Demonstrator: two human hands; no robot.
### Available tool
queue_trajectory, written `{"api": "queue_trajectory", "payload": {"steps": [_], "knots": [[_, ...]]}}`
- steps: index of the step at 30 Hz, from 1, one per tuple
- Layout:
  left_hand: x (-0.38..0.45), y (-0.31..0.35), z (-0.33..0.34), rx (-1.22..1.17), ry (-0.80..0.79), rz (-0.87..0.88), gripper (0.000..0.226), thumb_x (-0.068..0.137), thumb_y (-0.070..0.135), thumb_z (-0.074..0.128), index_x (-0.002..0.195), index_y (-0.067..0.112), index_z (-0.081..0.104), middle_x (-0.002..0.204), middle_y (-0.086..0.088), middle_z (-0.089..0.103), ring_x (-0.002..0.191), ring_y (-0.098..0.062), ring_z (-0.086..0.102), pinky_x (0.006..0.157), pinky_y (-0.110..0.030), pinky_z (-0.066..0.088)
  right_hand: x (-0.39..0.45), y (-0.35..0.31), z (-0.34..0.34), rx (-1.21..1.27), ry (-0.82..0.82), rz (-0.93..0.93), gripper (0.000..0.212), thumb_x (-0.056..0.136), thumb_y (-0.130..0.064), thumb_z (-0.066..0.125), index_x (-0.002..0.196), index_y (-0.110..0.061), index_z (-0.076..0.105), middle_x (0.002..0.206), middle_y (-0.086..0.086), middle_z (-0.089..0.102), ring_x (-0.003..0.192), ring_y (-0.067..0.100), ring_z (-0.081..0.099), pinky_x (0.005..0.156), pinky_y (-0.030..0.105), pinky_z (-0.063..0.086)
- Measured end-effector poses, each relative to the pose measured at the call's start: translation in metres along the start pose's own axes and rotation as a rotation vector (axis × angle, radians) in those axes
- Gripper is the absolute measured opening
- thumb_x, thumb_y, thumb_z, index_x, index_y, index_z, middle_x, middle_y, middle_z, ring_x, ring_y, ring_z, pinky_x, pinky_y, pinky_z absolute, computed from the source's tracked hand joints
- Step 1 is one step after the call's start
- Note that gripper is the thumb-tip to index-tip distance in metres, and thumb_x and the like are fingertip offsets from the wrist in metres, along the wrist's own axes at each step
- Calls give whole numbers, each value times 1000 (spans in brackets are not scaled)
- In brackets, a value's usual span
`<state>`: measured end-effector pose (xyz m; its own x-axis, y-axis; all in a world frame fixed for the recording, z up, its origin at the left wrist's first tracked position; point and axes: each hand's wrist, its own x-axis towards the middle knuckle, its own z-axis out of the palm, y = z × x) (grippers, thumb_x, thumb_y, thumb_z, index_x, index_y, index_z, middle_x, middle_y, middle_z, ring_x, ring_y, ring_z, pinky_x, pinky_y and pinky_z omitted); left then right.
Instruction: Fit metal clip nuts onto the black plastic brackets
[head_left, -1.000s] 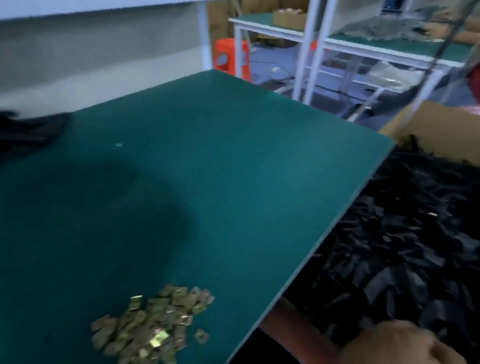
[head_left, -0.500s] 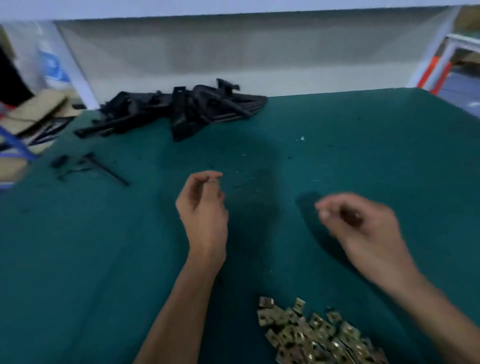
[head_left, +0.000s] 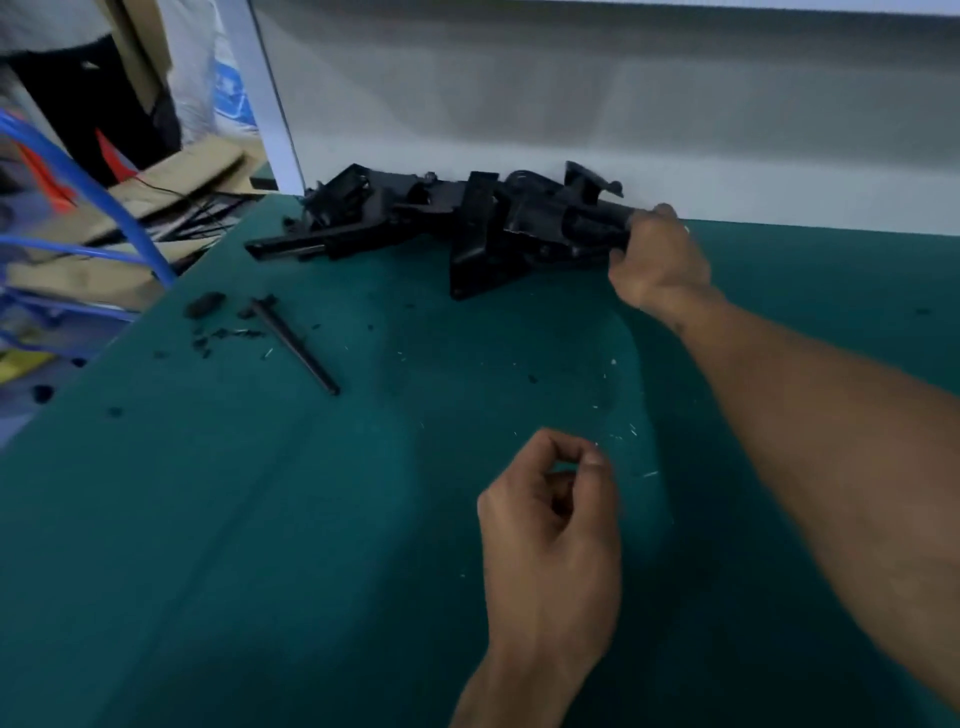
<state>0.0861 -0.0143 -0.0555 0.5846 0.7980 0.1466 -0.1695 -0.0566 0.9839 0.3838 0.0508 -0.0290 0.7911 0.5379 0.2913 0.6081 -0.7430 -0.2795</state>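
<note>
At the right end of the black bracket pile (head_left: 457, 228) by the white wall, the right hand (head_left: 657, 260) grips one tangled bracket, which could drag its neighbours along, while the left hand (head_left: 550, 525) curls, thumb touching fingertips, contents indiscernible; no clip nuts visible.

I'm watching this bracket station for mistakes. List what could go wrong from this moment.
1. The right hand grips one end of the tangled pile of black brackets; pulling may drag interlocked neighbours along or scatter them.
2. The pile sits near the green table edge by the white post, so pieces could slide off.
3. The left hand has curled fingers; whether it holds a clip nut cannot be told. A small one could drop unnoticed.
</note>
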Motion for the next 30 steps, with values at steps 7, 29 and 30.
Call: {"api": "queue_trajectory", "payload": {"steps": [7, 29, 30], "knots": [[-2, -3, 4, 66, -48, 10, 20, 90, 31, 53, 72, 24, 55, 44, 13, 34, 41, -10, 24, 49, -18, 21, 21, -10, 6, -232, -20, -244, 49, 93, -16, 63, 139, -14, 46, 141, 13, 47, 128, 35, 45, 112, 49, 31], [6, 18, -1, -562, -282, -402, 33, 99, 32, 56, 115, 3, 61, 99, -12, 67, 80, -24, 66, 70, -34, 55, -294, -12, -112, 1310, -744, 376, 11, 97, -6, 63, 90, -3, 71, 79, 14, 73, 66, 21, 72, 58, 28, 58], [3, 18, -1, -555, -321, -411, 21, 100, 26, 57, 106, 7, 62, 92, -11, 69, 73, -22, 68, 62, -31, 56, -302, -12, -115, 1333, -775, 386, 11, 98, -6, 63, 94, -2, 71, 84, 17, 74, 70, 23, 74, 61, 29, 59]]}}
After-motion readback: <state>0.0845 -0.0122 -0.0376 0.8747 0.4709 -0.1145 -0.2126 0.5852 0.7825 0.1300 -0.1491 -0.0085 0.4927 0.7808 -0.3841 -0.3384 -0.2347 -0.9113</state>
